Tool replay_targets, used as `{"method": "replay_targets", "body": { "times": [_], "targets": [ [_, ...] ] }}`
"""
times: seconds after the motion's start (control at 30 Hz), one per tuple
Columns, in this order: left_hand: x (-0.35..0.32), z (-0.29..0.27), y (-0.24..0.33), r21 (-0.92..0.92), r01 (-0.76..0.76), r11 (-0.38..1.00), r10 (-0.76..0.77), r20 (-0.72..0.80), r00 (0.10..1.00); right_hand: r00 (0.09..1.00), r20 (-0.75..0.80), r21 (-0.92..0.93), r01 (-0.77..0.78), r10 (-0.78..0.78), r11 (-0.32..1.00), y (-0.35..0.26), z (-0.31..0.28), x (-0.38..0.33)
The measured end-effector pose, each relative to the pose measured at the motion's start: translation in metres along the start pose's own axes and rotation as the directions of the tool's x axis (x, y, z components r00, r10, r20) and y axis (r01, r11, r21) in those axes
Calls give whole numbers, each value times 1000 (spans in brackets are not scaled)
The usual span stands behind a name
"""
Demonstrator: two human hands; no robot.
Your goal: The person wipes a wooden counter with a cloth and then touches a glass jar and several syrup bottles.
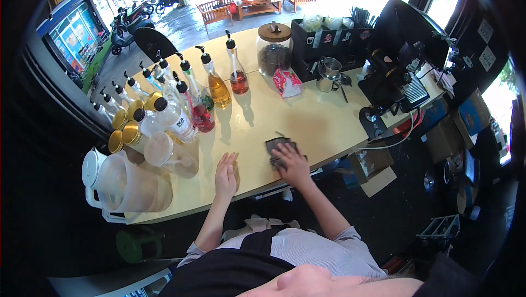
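Observation:
My right hand [295, 166] presses down on a crumpled dark grey cloth [271, 145] near the front edge of the pale yellow counter [257, 124]. Its fingers lie over the cloth and hold it against the surface. To the left, my left hand [225, 175] rests at the counter's front edge, fingers stretched out and holding nothing. A translucent plastic container [183, 161] lies on its side left of that hand. Next to it stand a clear bottle with a black cap [178, 119] and a pump bottle of red syrup [201, 115].
A large translucent pitcher [137, 187] stands at the left end, near gold-lidded jars [131, 131] and several pump bottles. Farther back are a wooden-lidded glass jar [274, 56], a pink-and-white packet [287, 83], a metal pitcher [327, 81] and a black coffee machine [388, 78].

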State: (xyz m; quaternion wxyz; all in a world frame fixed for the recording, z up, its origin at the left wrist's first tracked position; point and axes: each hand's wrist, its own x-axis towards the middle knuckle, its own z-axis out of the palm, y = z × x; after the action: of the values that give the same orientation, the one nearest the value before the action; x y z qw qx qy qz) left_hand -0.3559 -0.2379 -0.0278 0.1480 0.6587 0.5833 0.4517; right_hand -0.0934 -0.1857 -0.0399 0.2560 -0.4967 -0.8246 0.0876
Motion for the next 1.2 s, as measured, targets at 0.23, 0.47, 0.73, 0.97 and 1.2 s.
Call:
{"method": "replay_targets", "body": {
  "times": [0.23,0.47,0.73,0.97,1.2],
  "targets": [
    [42,49,19,-164,69,984,-40,175,984,928,-9,215,-361,372,907,81,-39,25],
    [68,150,9,-782,423,457,-103,425,899,808,540,795,-396,236,-460,63,-96,58],
    [111,143,61,-739,674,2,-399,617,678,715,646,762,-588,267,-271,102,-88,90],
    [121,158,39,-807,545,230,-605,320,729,769,594,796,-605,234,-34,164,-102,99],
    [140,154,42,-369,647,667,-594,259,761,843,29,431,-496,538,754,217,-100,102]
  ]
}}
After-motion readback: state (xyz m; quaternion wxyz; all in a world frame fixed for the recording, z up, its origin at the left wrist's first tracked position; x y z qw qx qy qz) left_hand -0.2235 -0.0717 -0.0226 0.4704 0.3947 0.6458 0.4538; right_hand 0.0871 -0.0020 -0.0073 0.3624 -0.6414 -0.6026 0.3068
